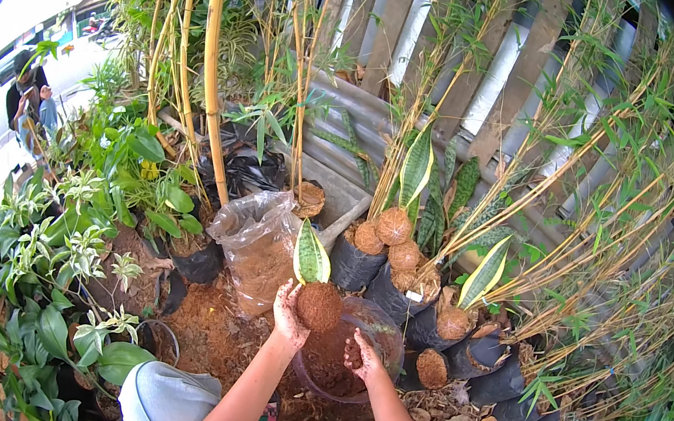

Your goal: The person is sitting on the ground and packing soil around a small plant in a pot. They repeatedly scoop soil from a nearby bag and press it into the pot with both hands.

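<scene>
My left hand (291, 315) cups a round brown fibre-covered root ball (319, 307) from its left side. From the top of the ball rises a single snake plant leaf (312, 256), green with pale yellow edges. Over the right part of a clear plastic basin (343, 399), my right hand (363, 356) curls around a small clump of dark soil (353, 353). Damp brown soil or coir lies inside the basin. Behind my left hand stands a clear plastic bag (254, 250) filled with brown coir-like material.
Black grow bags (355, 263) stand behind the basin, several string-wrapped balls (393, 226) resting on them. Another ball (453, 322) carries a snake plant leaf (484, 273). Bamboo stems (212, 64) rise before a wooden fence (395, 25). Leafy plants (55, 332) crowd the left; a person (30, 93) is near the road.
</scene>
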Available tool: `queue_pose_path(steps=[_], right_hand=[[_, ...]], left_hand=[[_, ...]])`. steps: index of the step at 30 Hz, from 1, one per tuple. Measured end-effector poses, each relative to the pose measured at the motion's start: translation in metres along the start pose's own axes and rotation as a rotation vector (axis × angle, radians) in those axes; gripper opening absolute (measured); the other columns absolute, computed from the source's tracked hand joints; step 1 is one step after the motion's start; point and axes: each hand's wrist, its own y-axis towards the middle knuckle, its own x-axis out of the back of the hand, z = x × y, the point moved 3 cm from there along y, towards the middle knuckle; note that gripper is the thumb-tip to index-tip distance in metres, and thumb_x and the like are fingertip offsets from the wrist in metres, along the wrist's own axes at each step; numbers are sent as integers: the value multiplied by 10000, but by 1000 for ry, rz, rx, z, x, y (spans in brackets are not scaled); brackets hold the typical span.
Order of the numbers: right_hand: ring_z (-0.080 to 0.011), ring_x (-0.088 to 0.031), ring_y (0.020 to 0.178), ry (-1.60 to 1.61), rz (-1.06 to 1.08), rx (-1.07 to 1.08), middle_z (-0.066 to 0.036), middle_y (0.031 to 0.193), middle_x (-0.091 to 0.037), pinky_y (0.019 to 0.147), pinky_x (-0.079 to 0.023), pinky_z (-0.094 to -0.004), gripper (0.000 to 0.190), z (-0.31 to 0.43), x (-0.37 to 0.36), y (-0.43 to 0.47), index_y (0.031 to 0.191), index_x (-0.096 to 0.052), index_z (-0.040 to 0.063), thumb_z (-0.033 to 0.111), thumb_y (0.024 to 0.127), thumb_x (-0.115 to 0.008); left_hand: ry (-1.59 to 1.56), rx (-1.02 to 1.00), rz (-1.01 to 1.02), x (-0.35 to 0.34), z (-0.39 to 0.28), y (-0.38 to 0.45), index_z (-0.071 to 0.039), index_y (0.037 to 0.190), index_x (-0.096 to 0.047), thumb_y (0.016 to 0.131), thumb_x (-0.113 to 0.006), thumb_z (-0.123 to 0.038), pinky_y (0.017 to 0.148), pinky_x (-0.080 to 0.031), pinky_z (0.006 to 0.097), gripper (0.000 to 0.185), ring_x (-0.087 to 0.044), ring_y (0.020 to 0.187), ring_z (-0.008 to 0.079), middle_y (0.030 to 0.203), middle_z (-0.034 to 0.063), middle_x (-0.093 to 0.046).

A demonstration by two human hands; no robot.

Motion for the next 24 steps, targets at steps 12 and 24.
queue_pose_path(steps=[12, 24], right_hand=[[-355, -585, 1021, 471, 640, -92, -197, 1022, -625, 863, -502, -418, 292, 5, -16, -3, 1037, -558, 10, 266, 909, -502], [-375, -550, 1089, 287, 82, 235, -239, 1147, -558, 978, -461, -448, 330, 6, -18, -8, 1113, -530, -54, -116, 789, -522]], left_hand=[[-26, -8, 13, 4, 1, 3, -70, 1281, -450, 827, -457, -541, 978, -371, 520, 654, -506, 1139, 335, 1250, 156, -523], [-6, 1, 1, 1, 1, 0, -74, 1280, -453, 833, -437, -548, 979, -370, 521, 652, -509, 1139, 329, 1246, 150, -531]])
